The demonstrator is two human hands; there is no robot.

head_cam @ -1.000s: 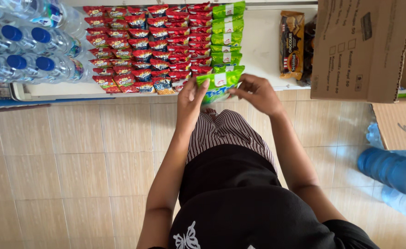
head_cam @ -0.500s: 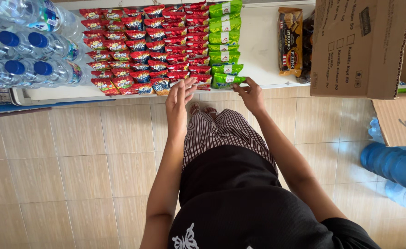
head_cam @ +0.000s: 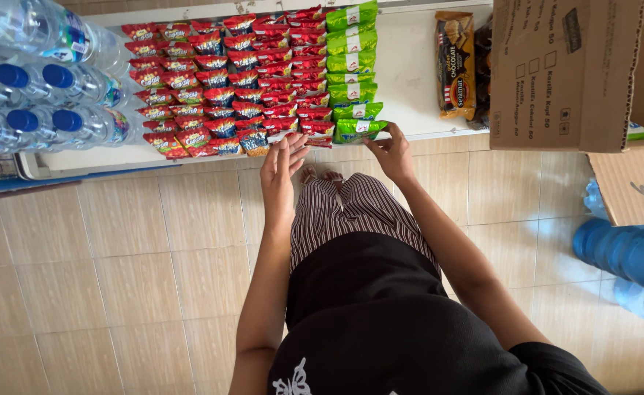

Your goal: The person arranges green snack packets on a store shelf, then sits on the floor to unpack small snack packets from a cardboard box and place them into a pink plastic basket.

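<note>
Head view, change: a second earlier you held a green snack packet in both hands just off the shelf edge; now that front green packet (head_cam: 358,129) lay on the white shelf (head_cam: 410,80), at the near end of the green column (head_cam: 351,51).
Head view, right hand: your right hand (head_cam: 389,150) rested its fingertips on the packet's near edge, fingers bent but not closed around it.
Head view, left hand: your left hand (head_cam: 282,164) was open and flat, fingers spread, touching the front of the red packet rows (head_cam: 227,80), holding nothing.
Head view, meaning: judging from this, the packet was placed and both hands were only squaring up the row fronts.
Head view, surroundings: water bottles (head_cam: 37,80) sat left of the red rows, a cardboard box (head_cam: 563,73) stood to the right.
</note>
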